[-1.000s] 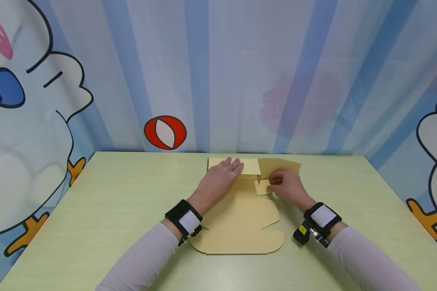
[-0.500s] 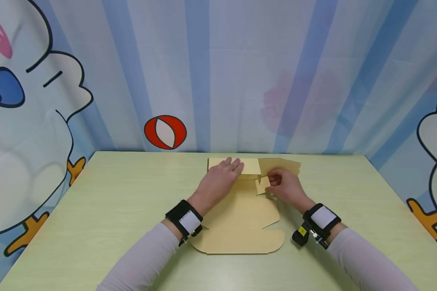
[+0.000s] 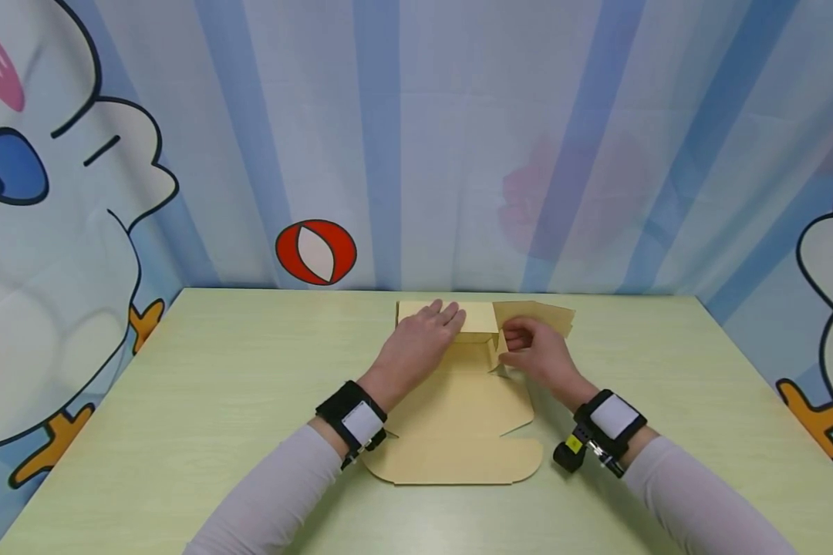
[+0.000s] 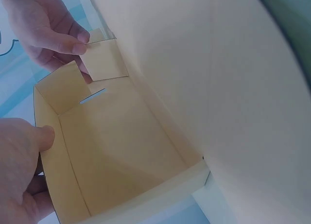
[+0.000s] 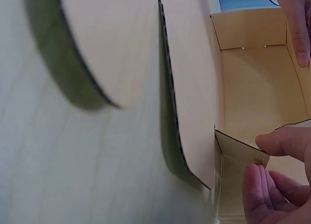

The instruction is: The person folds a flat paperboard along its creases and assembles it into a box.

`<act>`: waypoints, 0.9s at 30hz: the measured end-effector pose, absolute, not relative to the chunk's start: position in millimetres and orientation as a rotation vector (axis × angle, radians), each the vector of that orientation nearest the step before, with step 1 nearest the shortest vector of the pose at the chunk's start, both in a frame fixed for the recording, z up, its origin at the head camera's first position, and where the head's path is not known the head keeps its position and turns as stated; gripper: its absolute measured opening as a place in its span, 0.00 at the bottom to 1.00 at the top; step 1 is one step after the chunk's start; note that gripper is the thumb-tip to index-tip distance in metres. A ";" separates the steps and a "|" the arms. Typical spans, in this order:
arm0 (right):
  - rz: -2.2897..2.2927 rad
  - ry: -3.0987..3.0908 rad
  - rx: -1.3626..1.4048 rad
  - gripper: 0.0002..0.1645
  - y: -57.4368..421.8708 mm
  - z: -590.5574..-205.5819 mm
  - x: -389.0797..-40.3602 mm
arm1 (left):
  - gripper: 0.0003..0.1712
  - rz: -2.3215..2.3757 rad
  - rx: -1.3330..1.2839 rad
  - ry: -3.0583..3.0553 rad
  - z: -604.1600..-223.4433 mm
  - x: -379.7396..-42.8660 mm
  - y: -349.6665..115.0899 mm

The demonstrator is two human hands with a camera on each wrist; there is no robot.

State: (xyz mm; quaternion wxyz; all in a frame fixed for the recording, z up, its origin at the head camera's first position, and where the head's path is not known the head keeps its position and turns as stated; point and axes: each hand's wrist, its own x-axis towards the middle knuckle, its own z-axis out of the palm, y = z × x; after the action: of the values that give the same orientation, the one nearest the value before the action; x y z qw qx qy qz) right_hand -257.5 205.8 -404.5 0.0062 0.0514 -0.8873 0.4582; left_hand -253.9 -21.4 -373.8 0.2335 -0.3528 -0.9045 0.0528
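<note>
A partly folded cardboard box (image 3: 458, 401) lies on the table, its tray part at the far end and its wide lid panel flat toward me. My left hand (image 3: 416, 351) grips the tray's far wall (image 4: 53, 161), thumb on the inner face and other fingers outside. At the tray's right corner my right hand (image 3: 540, 353) pinches a small flap (image 5: 240, 146) between thumb and fingers. That flap stands folded inward, near the slot (image 4: 92, 95) in the tray's floor. In the left wrist view, the tray's other end wall (image 4: 155, 195) is upright.
A larger side flap (image 3: 551, 312) sticks out to the right behind my right hand. The lid's rounded tabs (image 3: 524, 459) lie near the table's front half. A printed curtain (image 3: 451, 154) hangs behind the table (image 3: 250, 370).
My right hand has turned the small flap up and inward, moving slightly left with it. My left hand has kept its place on the box.
</note>
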 end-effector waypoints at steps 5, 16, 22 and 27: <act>1.506 -2.756 0.159 0.29 202.3 -405.6 -258.2 | 0.21 0.135 -0.969 -2.496 -373.5 -253.6 -21.6; 1.520 -2.752 0.289 0.27 196.9 -413.3 -257.6 | 0.21 0.117 -0.970 -2.496 -374.7 -252.7 -20.9; 1.460 -2.819 0.294 0.24 194.0 -412.7 -256.9 | 0.21 0.114 -0.970 -2.493 -374.3 -252.0 -20.4; 1.434 -2.861 0.309 0.25 191.4 -412.3 -258.1 | 0.22 0.137 -0.964 -2.487 -374.9 -253.5 -19.6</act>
State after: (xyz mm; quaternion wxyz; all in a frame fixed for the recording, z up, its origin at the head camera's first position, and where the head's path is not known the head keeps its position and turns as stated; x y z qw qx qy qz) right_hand -258.1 191.4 -412.3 -0.0368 0.0961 -0.8893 0.4456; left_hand -253.5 -19.6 -374.9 0.2332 -0.3509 -0.9055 0.0499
